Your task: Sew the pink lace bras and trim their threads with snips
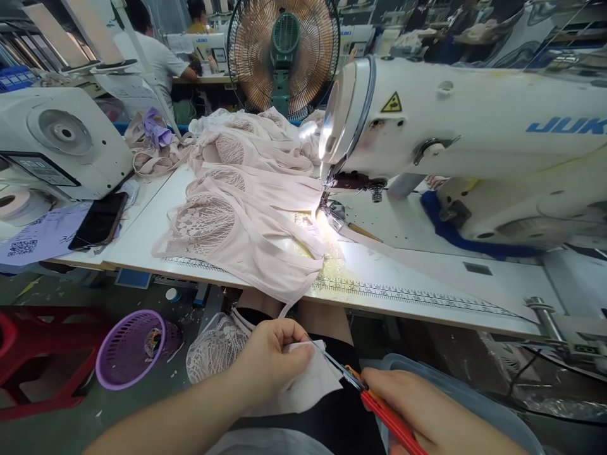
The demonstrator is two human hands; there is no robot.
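Above my lap, my left hand point(277, 360) pinches the edge of a pale bra point(215, 351) between thumb and fingers. One lace cup dangles to the left, and a white fabric flap point(310, 385) spreads below the thumb. My right hand point(417, 404) grips red-handled scissors point(386, 414), whose thin blades point up and left at the fabric beside my left thumb. Whether the blades touch the cloth I cannot tell. A narrow strap runs up from my left hand to the pile of pale pink lace bras point(246, 208) on the sewing table.
A white sewing machine point(450, 114) stands on the right, its lamp lit over the needle. Along the table's front runs a ruler strip point(379, 289). A phone point(98, 220) lies at left. Below are a purple basket point(130, 347), red stool point(42, 354) and plastic bin point(455, 379). A fan point(284, 57) stands behind.
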